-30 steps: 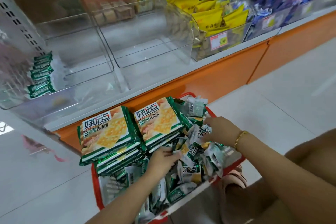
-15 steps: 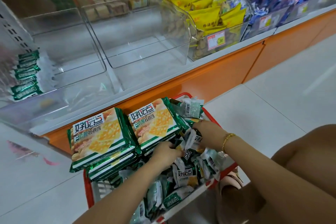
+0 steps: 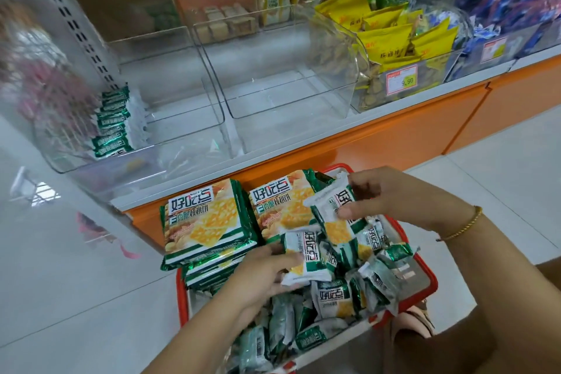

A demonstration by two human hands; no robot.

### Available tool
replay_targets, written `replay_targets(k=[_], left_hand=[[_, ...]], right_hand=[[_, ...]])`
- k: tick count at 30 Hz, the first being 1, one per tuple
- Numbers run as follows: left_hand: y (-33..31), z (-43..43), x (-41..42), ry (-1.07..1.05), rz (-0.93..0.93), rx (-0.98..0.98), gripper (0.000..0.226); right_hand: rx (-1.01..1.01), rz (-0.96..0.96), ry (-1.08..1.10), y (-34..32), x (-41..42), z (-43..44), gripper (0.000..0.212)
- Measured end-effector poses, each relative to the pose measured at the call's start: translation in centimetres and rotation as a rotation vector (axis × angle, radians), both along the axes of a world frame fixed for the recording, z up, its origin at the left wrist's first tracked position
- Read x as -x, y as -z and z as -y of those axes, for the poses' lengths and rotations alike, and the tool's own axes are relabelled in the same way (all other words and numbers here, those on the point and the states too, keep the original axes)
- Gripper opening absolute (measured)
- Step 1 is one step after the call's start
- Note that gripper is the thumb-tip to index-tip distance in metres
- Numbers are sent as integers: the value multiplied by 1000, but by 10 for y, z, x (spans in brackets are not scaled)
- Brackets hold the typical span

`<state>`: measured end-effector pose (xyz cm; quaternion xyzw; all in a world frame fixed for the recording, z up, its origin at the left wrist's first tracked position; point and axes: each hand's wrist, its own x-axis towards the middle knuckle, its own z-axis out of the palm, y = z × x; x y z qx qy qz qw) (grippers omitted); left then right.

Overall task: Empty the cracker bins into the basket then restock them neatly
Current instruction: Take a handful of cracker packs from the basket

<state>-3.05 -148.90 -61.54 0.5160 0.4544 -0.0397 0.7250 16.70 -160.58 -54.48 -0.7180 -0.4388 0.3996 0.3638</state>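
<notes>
left hand (image 3: 264, 270) grips crinkled foil packet (image 3: 306, 258) | right hand (image 3: 391, 197) pinches flat pouch (image 3: 328, 200) | red basket (image 3: 181, 291)

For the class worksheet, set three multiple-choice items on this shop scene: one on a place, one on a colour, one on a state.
1. Where does the row of small green packets stand?
A) left clear bin
B) middle clear bin
C) floor

2. What colour is the basket rim?
A) blue
B) red
C) black

3. The right hand is:
A) open, empty
B) pinching a small packet
C) flat on the shelf

Answers:
1 A: the packets line that bin's left wall.
2 B: a red edge shows around the packets.
3 B: the fingers and thumb nip its wrapper.
</notes>
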Motion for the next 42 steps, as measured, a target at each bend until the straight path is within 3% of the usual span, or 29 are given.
replay_targets(k=[3, 6, 8, 10, 12, 15, 16, 19, 22, 25, 27, 30, 36, 42], left_hand=[[-20, -9, 16, -105, 117, -84, 54], [-39, -22, 29, -176, 250, -89, 70], [-53, -31, 36, -208, 320, -121, 49], [-65, -39, 43, -265, 380, -132, 31], [-78, -46, 48, -326, 441, -138, 33], [-92, -59, 55, -393, 535, -130, 28], [-96, -65, 57, -414, 561, -118, 28], [-110, -83, 68, -443, 621, -89, 39], [-117, -101, 79, -463, 647, -191, 51], [-125, -116, 89, -501, 636, -262, 68], [-128, -127, 92, -574, 668, -262, 60], [-131, -143, 95, -676, 709, -268, 46], [-133, -169, 96, -713, 682, -353, 37], [-126, -180, 104, -577, 466, -659, 25]], right_hand=[[-32, -146, -68, -7, 27, -15, 41], [-73, -158, -71, -11, 50, -40, 59], [-122, -178, -36, -16, 59, -58, 76], [-163, -185, -51, -23, 64, -73, 67], [-183, -146, -94, -34, 73, -86, 32], [-219, -85, -110, -47, 86, -106, 17], [-229, -60, -96, -52, 92, -115, 16], [-273, -1, -89, -60, 103, -146, 45], [-247, 142, -131, -75, 111, -177, 64], [-194, 234, -244, -94, 115, -207, 54], [-143, 226, -349, -104, 115, -225, 56], [-76, 122, -492, -109, 118, -252, 74], [15, -190, -469, -100, 126, -299, 64], [154, -635, -431, -83, 112, -324, 25]])
